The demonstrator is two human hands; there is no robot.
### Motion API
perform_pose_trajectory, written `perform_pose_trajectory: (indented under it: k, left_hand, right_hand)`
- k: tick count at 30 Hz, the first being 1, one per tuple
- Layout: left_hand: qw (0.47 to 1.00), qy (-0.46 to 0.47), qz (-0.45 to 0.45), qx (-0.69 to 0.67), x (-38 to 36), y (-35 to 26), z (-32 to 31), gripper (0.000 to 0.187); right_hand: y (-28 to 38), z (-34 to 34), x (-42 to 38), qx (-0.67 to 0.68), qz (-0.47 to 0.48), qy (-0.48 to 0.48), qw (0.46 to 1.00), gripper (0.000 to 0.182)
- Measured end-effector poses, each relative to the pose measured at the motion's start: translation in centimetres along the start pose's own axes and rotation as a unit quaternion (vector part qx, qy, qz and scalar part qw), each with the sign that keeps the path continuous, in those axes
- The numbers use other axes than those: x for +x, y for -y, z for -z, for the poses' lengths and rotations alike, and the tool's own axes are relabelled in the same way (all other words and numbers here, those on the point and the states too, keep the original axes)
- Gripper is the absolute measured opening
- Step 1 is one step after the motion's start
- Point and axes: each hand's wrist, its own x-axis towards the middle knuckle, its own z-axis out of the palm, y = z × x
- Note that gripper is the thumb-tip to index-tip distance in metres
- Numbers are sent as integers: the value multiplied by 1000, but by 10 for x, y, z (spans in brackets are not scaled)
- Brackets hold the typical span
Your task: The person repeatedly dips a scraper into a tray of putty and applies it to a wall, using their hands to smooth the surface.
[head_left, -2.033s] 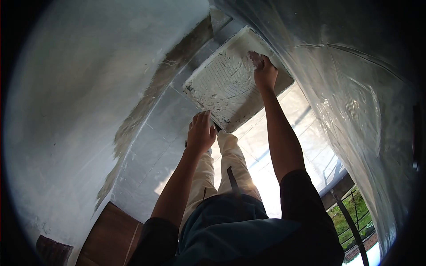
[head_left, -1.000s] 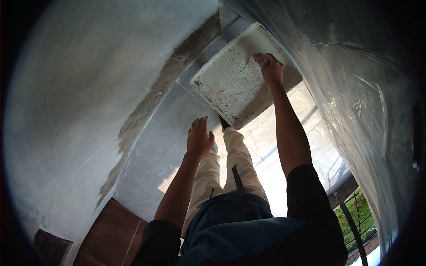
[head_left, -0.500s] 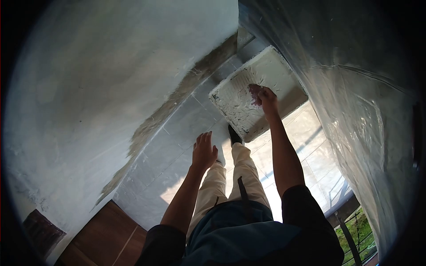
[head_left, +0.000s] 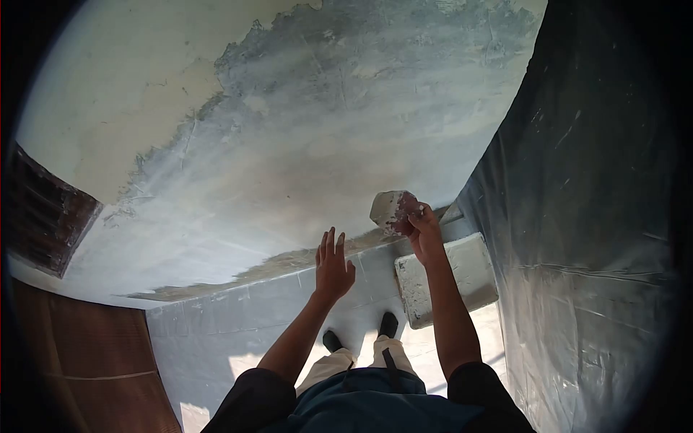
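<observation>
My right hand [head_left: 427,234] grips a flat reddish putty spreader [head_left: 404,222], whose far side carries a thick pale layer of wet compound. It is held up in front of the wall [head_left: 310,159], which is partly smeared white and grey; whether it touches cannot be made out. Below my right forearm lies a rectangular tray [head_left: 462,256] with a pale coating inside. My left hand [head_left: 333,270] is raised before the wall's lower part, fingers stretched and holding nothing.
Clear plastic sheeting [head_left: 577,238] hangs along the right side. A brown panel [head_left: 94,346] stands at lower left, under a dark vent-like opening [head_left: 50,209]. My feet are on the tiled floor [head_left: 195,335], close to the tray.
My right hand has lifted the putty spreader out of the tray toward the wall, now with pale compound on it. The view has tilted up, showing more wall. My left hand stays raised and open.
</observation>
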Motion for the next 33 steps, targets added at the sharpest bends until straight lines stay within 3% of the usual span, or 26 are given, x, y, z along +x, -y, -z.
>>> perform_pose_trajectory:
  k: [7, 10, 11, 13, 14, 15, 18, 19, 21, 33]
  left_hand:
    - [985, -172, 15, -23, 20, 3, 75, 70]
    - [970, -241, 10, -12, 33, 4, 108, 72]
    - [967, -252, 13, -14, 36, 3, 117, 72]
    - [956, -293, -7, 4, 43, 4, 135, 72]
    - [953, -302, -5, 3, 45, 4, 142, 72]
    - [952, -305, -5, 7, 48, 5, 150, 72]
    - [948, -318, -11, 12, 55, 9, 163, 71]
    - [947, -320, -18, 13, 57, 11, 167, 70]
    - [948, -318, -19, 20, 61, 14, 173, 71]
    - [954, -288, -43, 69, 74, 38, 178, 75]
  right_hand:
    - [55, -158, 13, -20, 57, 149, 987, 27]
    - [72, -216, 7, -128, 205, 181, 953, 26]
    - [75, -227, 5, -131, 206, 192, 950, 26]
    - [80, -246, 1, -385, 366, 145, 835, 27]
    - [82, -259, 1, -417, 486, 162, 751, 31]
    - [81, -266, 4, -417, 490, 169, 747, 31]
    - [77, -280, 16, -461, 630, 177, 600, 43]
    - [76, -281, 19, -458, 634, 179, 597, 43]
    - [74, -281, 27, -529, 682, 157, 481, 47]
    - [39, -278, 56, -572, 694, 82, 430, 47]
